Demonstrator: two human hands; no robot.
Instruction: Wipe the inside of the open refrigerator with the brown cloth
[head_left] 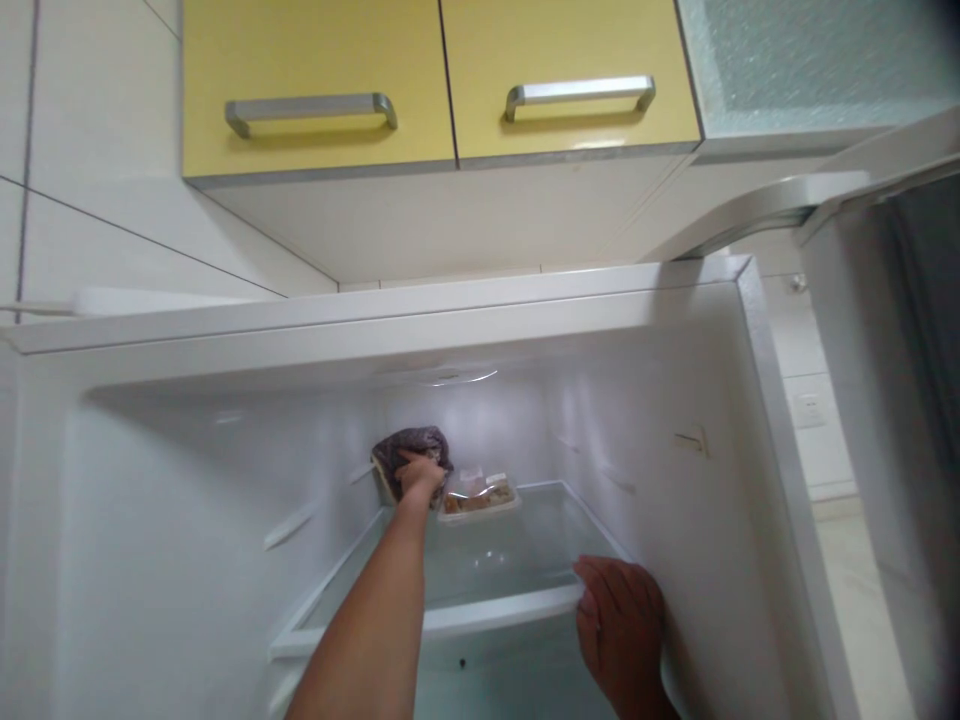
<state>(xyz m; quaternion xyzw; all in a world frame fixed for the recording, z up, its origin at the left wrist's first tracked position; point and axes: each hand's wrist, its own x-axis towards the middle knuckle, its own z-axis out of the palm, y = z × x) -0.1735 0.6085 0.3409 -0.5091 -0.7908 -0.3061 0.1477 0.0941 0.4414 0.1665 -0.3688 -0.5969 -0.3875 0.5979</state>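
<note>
My left hand reaches deep into an open fridge, with a dark brownish cloth bunched under its fingers. The cloth lies against the inner wall at the back left corner, above the glass shelf. Around the right end of that shelf's white front edge, my right hand has its fingers curled. Just right of the cloth, a clear-wrapped tray of food rests at the back of the shelf. Part of my left hand's grip is hidden in the cloth's folds.
Yellow cabinets with metal handles hang above the fridge. The fridge door stands open at the right. Shelf support ridges stick out from the left inner wall. A lower glass surface shows a small dark speck.
</note>
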